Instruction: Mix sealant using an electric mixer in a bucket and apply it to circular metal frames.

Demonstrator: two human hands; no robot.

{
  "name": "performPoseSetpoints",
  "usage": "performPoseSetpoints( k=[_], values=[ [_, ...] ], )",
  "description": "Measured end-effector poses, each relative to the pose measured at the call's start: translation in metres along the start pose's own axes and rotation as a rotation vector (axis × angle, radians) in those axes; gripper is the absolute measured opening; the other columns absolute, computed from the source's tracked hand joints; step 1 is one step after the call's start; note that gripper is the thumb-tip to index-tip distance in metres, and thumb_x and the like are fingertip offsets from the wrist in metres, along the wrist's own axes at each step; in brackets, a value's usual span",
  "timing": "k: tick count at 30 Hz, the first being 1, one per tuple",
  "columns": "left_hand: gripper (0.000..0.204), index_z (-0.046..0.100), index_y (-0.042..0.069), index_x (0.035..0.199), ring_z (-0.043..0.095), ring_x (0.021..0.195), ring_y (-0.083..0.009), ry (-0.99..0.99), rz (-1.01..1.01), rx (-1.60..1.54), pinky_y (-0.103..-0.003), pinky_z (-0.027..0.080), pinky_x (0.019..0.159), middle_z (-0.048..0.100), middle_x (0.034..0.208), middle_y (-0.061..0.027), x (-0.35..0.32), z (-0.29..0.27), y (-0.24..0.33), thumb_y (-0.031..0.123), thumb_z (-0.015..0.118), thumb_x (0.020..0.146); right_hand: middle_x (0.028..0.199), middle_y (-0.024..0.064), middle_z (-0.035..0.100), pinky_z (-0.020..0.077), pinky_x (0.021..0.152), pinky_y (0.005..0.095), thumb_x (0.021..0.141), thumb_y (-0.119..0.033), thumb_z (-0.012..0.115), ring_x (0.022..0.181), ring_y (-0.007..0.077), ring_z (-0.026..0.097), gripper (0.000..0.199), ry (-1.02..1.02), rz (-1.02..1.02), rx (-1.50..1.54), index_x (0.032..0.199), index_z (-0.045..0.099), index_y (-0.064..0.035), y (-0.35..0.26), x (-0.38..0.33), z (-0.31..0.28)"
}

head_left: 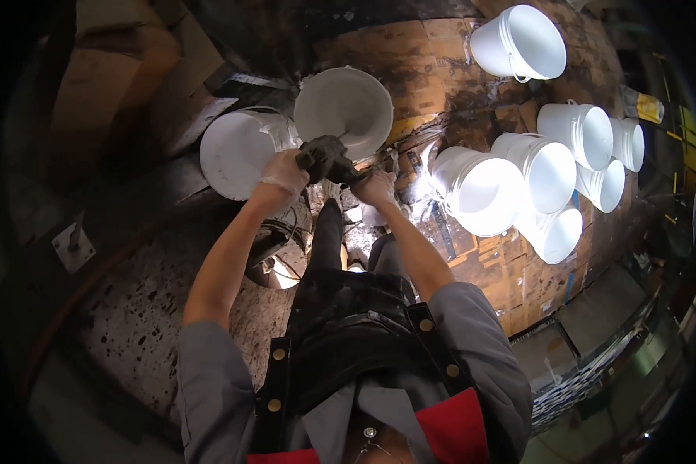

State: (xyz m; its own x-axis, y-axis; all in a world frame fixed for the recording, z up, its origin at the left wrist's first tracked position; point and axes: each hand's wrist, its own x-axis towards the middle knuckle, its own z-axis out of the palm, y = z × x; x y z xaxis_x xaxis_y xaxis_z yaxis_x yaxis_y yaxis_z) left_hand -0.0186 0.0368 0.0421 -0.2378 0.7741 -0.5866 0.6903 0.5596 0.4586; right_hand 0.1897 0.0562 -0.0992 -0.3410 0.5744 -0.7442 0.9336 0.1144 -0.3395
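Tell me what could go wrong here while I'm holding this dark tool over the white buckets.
1. Both the left hand and right hand grip the dark tool right at the tilted bucket; a slip could knock it over.
2. The floor looks spattered and cluttered around your feet, so footing may be poor.
3. The open buckets crowd your right, easy to bump.

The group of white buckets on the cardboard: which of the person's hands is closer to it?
Right. The right hand is just left of the nearest white bucket, with a gap between. The left hand is farther off, beyond a dark tool both hands grip.
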Motion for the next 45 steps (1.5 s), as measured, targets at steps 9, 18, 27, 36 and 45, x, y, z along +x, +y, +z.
performPoseSetpoints(
  k=[9,18,27,36,45],
  values=[
    [0.025,0.059,0.005,0.092,0.058,0.087,-0.0396,0.062,-0.156,-0.031,-0.045,0.047,0.075,0.061,0.086,-0.0225,-0.018,0.054,-0.025,0.017,0.059,0.070,0.088,0.0178,0.064,0.0305,0.091,0.0411,0.071,-0.027,0.051,0.098,0.0275,0.056,0.035,0.224,-0.305,-0.249,0.083,0.066,0.0012,0.022,0.052,0.005],
    [0.017,0.058,0.004,0.085,0.056,0.083,-0.0415,0.155,-0.093,-0.238,-0.043,0.046,0.068,0.060,0.083,-0.0225,-0.075,0.115,-0.082,0.016,0.059,0.073,0.101,0.0135,0.063,0.0321,0.084,0.0439,0.074,-0.025,0.050,0.113,0.0269,0.044,0.032,0.178,-0.291,-0.424,0.095,0.065,-0.0065,0.035,-0.019,0.042],
    [0.024,0.060,0.008,0.095,0.057,0.085,-0.0413,0.162,-0.250,-0.277,-0.044,0.046,0.071,0.060,0.084,-0.0236,-0.066,0.134,-0.005,0.016,0.053,0.074,0.099,0.0131,0.062,0.0328,0.085,0.0409,0.068,-0.032,0.058,0.111,0.0263,0.046,0.032,0.144,-0.412,-0.421,0.094,0.065,-0.0149,0.076,0.037,0.004],
    [0.026,0.060,0.005,0.090,0.058,0.083,-0.0392,0.047,-0.131,-0.246,-0.038,0.047,0.068,0.061,0.083,-0.0199,-0.066,0.085,-0.073,0.013,0.062,0.065,0.083,0.0174,0.060,0.0344,0.078,0.0486,0.071,-0.023,0.051,0.092,0.0334,0.054,0.023,0.153,-0.244,-0.070,0.085,0.062,-0.0074,0.028,-0.028,0.048],
    [0.017,0.057,0.006,0.090,0.054,0.086,-0.0413,0.094,-0.283,-0.131,-0.044,0.044,0.070,0.060,0.084,-0.0217,-0.039,0.068,-0.043,0.014,0.055,0.075,0.089,0.0110,0.063,0.0347,0.072,0.0427,0.067,-0.023,0.056,0.093,0.0257,0.055,0.022,0.232,-0.226,-0.242,0.085,0.063,-0.0139,0.023,0.044,0.045]
  ],
)
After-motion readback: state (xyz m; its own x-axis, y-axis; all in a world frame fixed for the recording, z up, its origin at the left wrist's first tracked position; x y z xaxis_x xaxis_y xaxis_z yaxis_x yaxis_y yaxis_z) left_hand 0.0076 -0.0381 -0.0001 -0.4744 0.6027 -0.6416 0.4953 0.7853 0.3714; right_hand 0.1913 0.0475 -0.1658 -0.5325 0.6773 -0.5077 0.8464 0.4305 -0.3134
